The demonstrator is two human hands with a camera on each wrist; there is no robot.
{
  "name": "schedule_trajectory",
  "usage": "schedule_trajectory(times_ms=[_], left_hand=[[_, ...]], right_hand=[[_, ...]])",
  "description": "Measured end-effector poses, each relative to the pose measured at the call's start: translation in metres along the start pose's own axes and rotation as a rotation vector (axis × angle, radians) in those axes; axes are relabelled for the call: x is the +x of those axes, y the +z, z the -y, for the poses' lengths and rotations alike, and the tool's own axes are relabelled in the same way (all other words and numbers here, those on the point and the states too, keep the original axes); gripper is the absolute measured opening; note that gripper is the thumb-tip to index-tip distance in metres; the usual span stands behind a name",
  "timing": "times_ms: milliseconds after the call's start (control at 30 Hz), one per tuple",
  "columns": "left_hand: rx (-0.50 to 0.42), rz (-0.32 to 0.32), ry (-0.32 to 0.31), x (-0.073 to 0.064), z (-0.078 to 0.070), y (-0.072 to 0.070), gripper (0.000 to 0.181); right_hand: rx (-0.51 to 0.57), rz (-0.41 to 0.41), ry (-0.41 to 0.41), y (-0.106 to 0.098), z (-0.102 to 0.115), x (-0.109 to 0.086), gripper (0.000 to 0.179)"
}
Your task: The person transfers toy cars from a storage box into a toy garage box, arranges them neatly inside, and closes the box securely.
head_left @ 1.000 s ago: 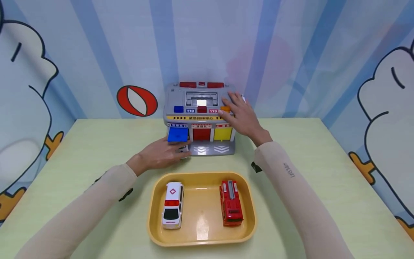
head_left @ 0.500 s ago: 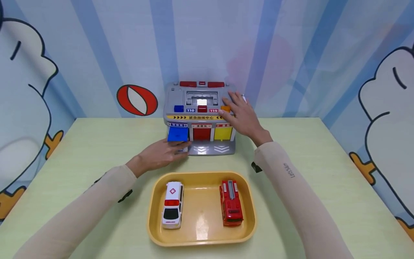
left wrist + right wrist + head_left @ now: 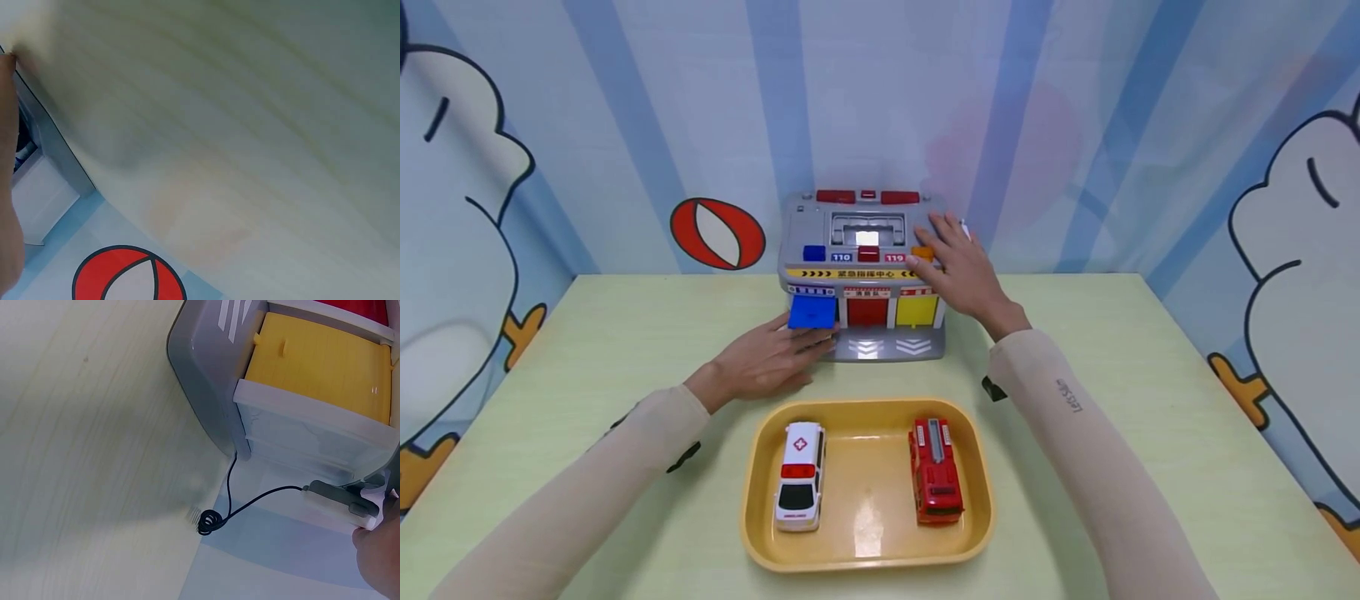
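Observation:
A grey toy emergency station (image 3: 805,233) stands at the table's back, its blue door (image 3: 812,312) swung up and out. Under that door, the fingers of my left hand (image 3: 767,358) reach in straight over the front ramp. The left wrist view catches only an edge of this hand beside the station's side wall (image 3: 47,200). My right hand (image 3: 962,267) lies with spread fingers on the roof's right corner. A white and grey handset (image 3: 340,503) on a black cord hangs at that side, close to the hand. The red door (image 3: 867,312) and yellow door (image 3: 916,310) are down.
In front of the station sits a yellow tray (image 3: 868,565) with a white toy ambulance (image 3: 799,475) on its left and a red toy fire engine (image 3: 937,471) on its right. A printed cloth backdrop (image 3: 880,100) rises behind the table. The cord (image 3: 209,522) is coiled beside the station.
A small white and black toy car beneath my left fingers has gone in under the blue door, out of sight. My left hand has drawn back slightly to the left. The right hand stays put.

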State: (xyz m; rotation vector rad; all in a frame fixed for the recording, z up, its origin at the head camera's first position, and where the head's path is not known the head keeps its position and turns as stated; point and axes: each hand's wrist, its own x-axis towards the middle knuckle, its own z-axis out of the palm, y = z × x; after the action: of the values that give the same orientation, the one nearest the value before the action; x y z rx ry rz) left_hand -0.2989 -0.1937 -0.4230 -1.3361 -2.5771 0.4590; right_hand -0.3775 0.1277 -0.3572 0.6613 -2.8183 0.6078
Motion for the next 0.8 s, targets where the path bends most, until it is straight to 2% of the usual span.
schedule_trajectory(times_ms=[233, 433, 567, 800], left_hand=[[-0.073, 0.064, -0.058, -0.0003, 0.0, 0.0023, 0.066], [-0.03, 0.091, -0.111, 0.0016, 0.0012, 0.0012, 0.066], [-0.006, 0.104, -0.118, 0.0005, 0.0023, 0.0012, 0.066], [-0.008, 0.083, -0.139, -0.0058, 0.0029, 0.0033, 0.065]], right_hand=[[0.004, -0.007, -0.001, -0.0011, 0.0013, -0.0021, 0.07], [0.0, -0.012, -0.003, 0.0014, 0.0002, -0.0019, 0.07], [0.004, -0.014, -0.001, 0.002, 0.0002, -0.0014, 0.07], [0.009, -0.013, -0.004, 0.0007, -0.0002, -0.0008, 0.07]])
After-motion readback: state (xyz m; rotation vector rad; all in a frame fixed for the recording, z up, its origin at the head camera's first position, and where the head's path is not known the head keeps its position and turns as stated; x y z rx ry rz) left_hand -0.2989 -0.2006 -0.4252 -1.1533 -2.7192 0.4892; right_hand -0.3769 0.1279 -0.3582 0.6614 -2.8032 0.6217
